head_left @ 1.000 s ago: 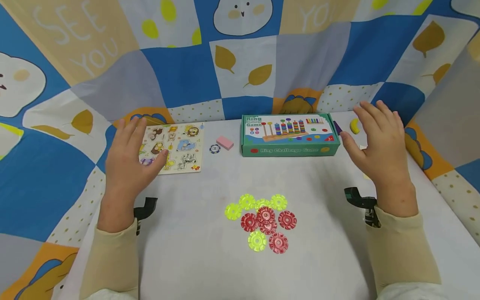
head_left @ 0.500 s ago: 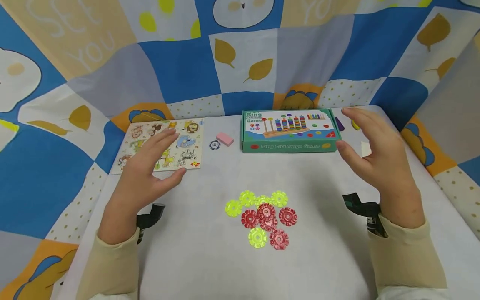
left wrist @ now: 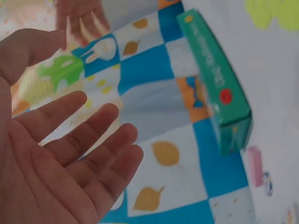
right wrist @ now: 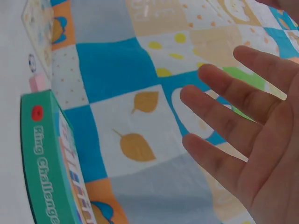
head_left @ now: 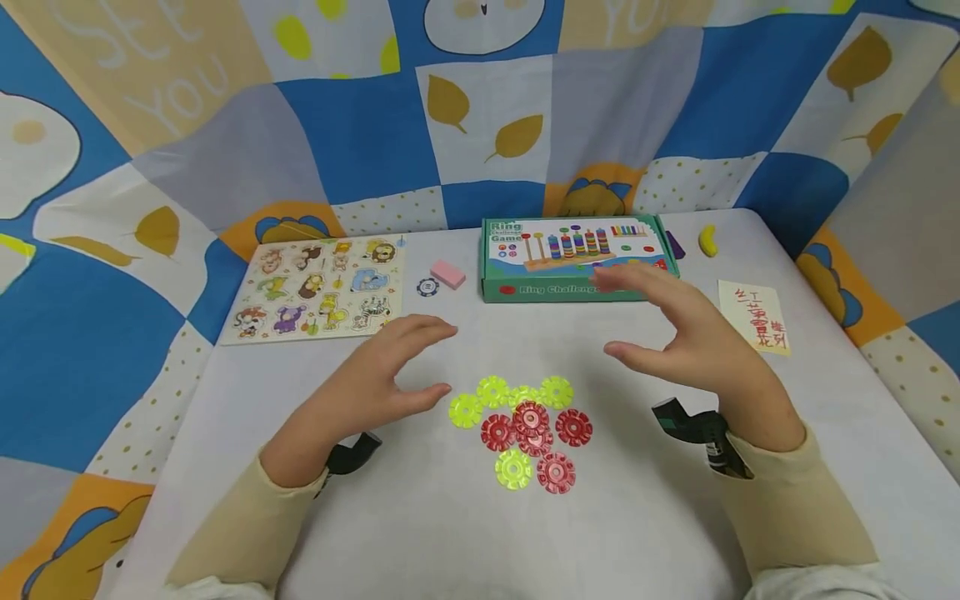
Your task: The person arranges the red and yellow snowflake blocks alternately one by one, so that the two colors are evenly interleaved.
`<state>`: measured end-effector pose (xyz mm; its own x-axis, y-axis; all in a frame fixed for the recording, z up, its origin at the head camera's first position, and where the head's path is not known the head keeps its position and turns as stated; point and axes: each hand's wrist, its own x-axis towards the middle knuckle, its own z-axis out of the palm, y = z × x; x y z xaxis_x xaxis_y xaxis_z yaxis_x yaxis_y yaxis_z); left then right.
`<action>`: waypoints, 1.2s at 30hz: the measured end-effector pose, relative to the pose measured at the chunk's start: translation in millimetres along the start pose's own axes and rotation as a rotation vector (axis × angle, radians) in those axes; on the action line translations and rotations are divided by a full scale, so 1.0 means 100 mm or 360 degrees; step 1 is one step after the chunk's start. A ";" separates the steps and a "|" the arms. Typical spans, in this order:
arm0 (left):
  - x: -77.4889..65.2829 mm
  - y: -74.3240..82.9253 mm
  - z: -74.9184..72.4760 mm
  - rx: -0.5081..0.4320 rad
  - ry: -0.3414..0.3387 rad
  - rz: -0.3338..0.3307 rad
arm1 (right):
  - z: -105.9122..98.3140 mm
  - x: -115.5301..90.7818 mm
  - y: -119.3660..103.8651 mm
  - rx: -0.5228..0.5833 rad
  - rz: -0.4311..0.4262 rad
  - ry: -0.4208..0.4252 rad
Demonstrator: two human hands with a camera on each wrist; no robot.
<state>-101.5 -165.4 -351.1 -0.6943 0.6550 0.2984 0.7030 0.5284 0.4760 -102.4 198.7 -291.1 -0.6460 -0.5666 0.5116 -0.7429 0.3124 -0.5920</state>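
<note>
Several flower-edged plastic discs lie loosely grouped on the white table, some yellow-green (head_left: 513, 469) and some red (head_left: 573, 427); a few red ones overlap at the middle. My left hand (head_left: 375, 387) hovers left of the discs, fingers extended and thumb apart, holding nothing. To the right of the discs my right hand (head_left: 686, 337) hovers likewise, its fingertips covering part of the green game box (head_left: 517, 292) from the head camera. Both palms face inward. In the wrist views the left fingers (left wrist: 100, 149) and right fingers (right wrist: 229, 112) are spread and hold nothing.
At the back left lies an animal puzzle board (head_left: 311, 292). Beside it are a pink block (head_left: 447, 274) and a small poker chip (head_left: 427, 287). A toy banana (head_left: 708, 241), a purple piece (head_left: 675, 244) and a paper note with red writing (head_left: 753, 317) lie on the right.
Both hands have come inward and lower toward the discs, the left moving right and the right moving left. The puzzle board and paper note are now uncovered. The discs lie as before.
</note>
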 end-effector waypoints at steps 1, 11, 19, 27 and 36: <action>0.01 0.00 0.06 0.0011 -0.0042 -0.0029 | 0.02 0.00 0.01 0.0032 0.0004 -0.0033; 0.05 -0.08 0.55 -0.0027 -0.0502 -0.0497 | 0.37 -0.09 0.35 0.0212 0.0243 -0.0521; 0.05 -0.18 0.76 0.0024 -0.0600 -0.0639 | 0.69 -0.08 0.49 0.0327 0.0387 -0.0801; 0.01 -0.24 0.85 0.0034 -0.0621 -0.0545 | 1.07 -0.16 0.56 0.0364 0.0479 -0.1034; 0.00 -0.28 0.87 0.0034 -0.0592 -0.0548 | 1.32 -0.23 0.70 0.0162 0.0696 -0.1068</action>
<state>-107.8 -133.4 -436.3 -0.7871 0.5869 -0.1897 0.4487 0.7558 0.4768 -116.3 133.1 -426.7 -0.6074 -0.7562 -0.2435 -0.4065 0.5591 -0.7226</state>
